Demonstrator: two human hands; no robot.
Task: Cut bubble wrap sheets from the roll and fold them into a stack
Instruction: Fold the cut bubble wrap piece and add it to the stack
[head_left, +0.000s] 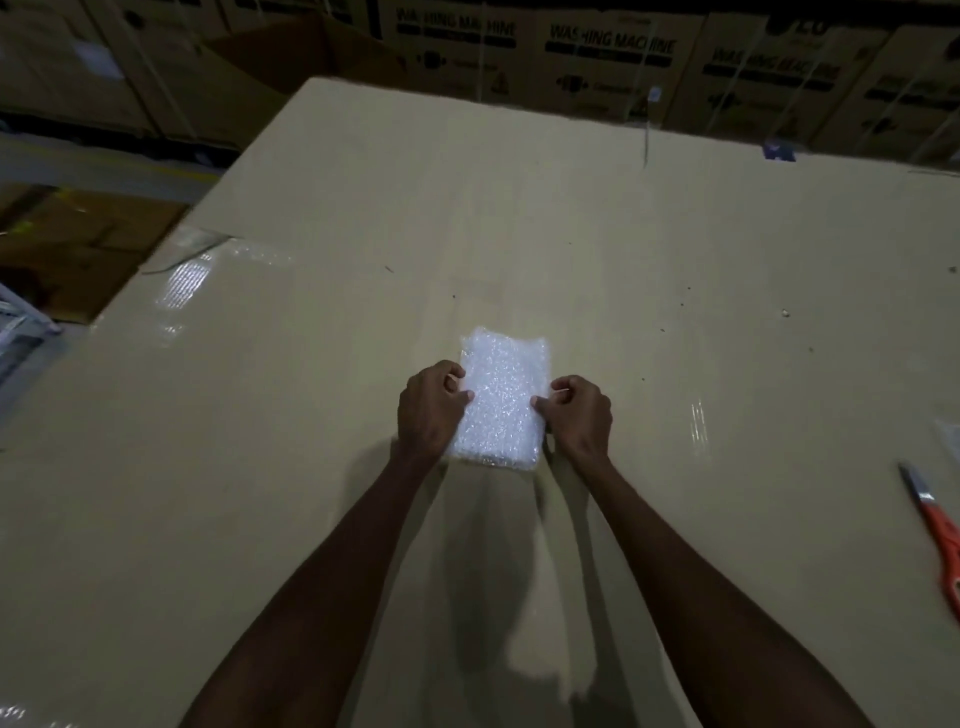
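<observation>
A small folded pad of white bubble wrap (503, 395) lies in the middle of a large cardboard surface (519, 218). My left hand (430, 405) grips its left edge with curled fingers and the thumb on top. My right hand (576, 413) pinches its right edge the same way. The roll of bubble wrap is not in view.
Orange-handled scissors (935, 525) lie at the right edge of the cardboard. Clear tape (184, 283) shines on the left side. Stacked washing machine boxes (613, 57) stand behind the far edge. The surface drops off at the left, with boxes (78, 244) below.
</observation>
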